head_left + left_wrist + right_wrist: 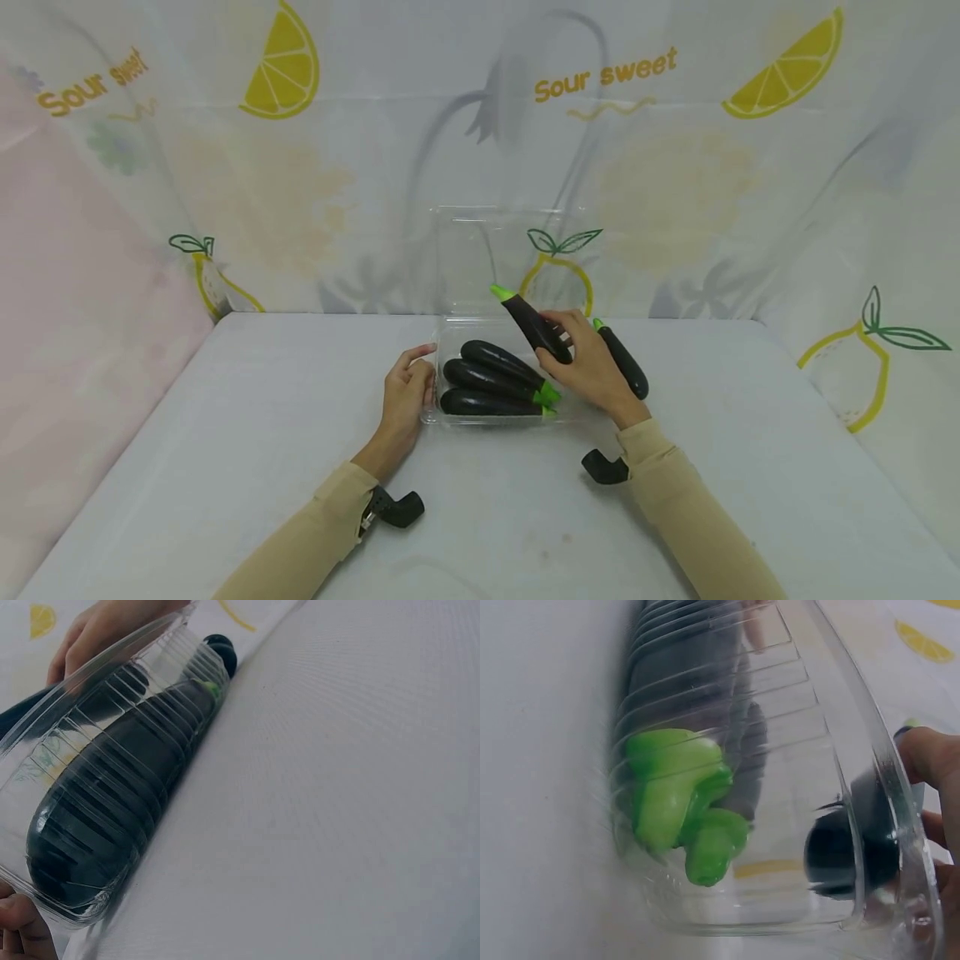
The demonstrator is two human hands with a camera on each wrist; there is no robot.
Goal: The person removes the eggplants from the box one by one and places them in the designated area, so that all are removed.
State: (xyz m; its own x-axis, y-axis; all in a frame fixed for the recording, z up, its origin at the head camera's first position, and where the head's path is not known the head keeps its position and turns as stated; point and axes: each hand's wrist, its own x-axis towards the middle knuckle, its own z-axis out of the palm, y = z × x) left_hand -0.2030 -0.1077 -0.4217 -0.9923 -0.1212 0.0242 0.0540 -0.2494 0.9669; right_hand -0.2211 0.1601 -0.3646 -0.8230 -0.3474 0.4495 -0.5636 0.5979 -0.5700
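My right hand (pixel 588 367) holds a dark eggplant (pixel 531 323) with a bright green stem end over the right part of a clear plastic box (pixel 495 422). That eggplant tilts, its green end up and to the left. Three more eggplants (pixel 487 380) lie side by side in the box, green ends to the right. At the box's left wall, my left hand (pixel 405 392) grips the edge with bent fingers; the left wrist view shows its fingers (pixel 22 922) at the box's corner. Through the clear wall, the right wrist view shows green stem ends (pixel 676 787) close up.
Another eggplant (pixel 624 363) lies on the white table (pixel 285 400) just right of the box, partly behind my right hand. The box's clear lid (pixel 468 258) stands raised at the back, before a cloth backdrop (pixel 375 167) printed with lemons.
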